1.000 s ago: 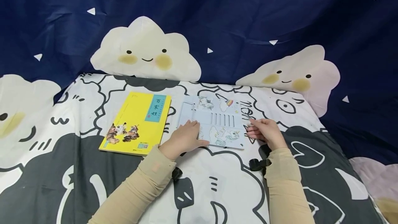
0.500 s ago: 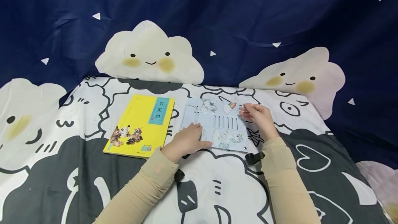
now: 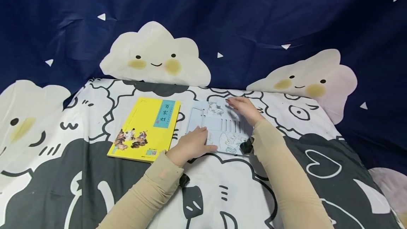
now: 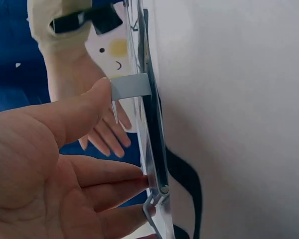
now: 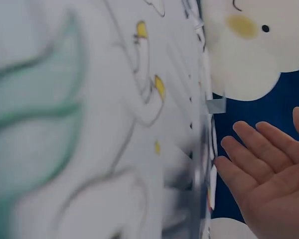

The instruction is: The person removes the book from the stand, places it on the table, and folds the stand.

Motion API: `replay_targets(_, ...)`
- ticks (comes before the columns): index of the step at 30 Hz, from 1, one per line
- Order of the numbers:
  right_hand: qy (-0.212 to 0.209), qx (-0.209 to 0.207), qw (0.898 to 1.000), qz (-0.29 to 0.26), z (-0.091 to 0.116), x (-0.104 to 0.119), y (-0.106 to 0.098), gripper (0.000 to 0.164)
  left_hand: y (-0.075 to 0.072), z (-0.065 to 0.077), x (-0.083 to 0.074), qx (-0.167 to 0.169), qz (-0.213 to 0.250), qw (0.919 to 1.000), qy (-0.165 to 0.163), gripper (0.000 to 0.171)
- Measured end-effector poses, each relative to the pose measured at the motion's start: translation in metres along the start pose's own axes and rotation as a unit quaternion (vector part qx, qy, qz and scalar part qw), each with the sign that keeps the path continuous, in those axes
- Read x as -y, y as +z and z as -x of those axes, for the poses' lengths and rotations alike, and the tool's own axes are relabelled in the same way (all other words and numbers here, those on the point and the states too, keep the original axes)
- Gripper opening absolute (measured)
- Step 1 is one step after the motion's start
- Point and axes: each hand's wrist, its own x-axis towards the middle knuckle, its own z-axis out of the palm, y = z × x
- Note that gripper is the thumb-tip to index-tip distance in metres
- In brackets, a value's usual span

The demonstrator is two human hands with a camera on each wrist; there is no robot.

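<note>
A light blue folding book stand point(image 3: 213, 122) printed with unicorns lies flat on the patterned cloth, slots across its middle. My left hand point(image 3: 193, 143) rests on its near left part, fingers extended. In the left wrist view the left fingertips point(image 4: 139, 172) touch the stand's face, and the thumb is at a grey tab point(image 4: 132, 85) on it. My right hand point(image 3: 246, 109) is over the stand's far right part, fingers straight. The right wrist view shows the right palm point(image 5: 276, 172) with nothing in it, beside the stand's printed surface point(image 5: 104, 124).
A yellow book point(image 3: 144, 130) with a blue title label lies left of the stand, close to my left forearm. The black and white cloth point(image 3: 229, 183) covers the surface. Behind it hangs a dark blue backdrop point(image 3: 203, 10) with cloud faces.
My right hand has moved from beside the stand's right edge, up and left over its far right part. My left hand stays on the stand. The head view has shifted slightly.
</note>
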Motion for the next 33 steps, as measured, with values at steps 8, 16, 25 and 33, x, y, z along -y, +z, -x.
replay_targets(8, 0.016, 0.017, 0.998, 0.050, -0.025, 0.001, 0.007, 0.054, 0.000, 0.000, -0.001, 0.003, -0.003, 1.0000, 0.002, 0.076)
replay_targets(16, 0.042, 0.030, 0.993, 0.107, -0.032, 0.008, 0.011, 0.054, -0.001, 0.001, -0.001, 0.004, -0.008, 1.0000, -0.004, 0.077)
replay_targets(25, 0.083, 0.027, 0.989, 0.119, -0.038, 0.007, 0.016, 0.057, -0.001, 0.001, -0.001, 0.004, -0.006, 1.0000, -0.006, 0.076)
replay_targets(33, 0.079, 0.017, 0.991, 0.109, -0.037, 0.004, 0.017, 0.056, -0.001, 0.001, -0.001, 0.003, -0.006, 1.0000, -0.006, 0.077)
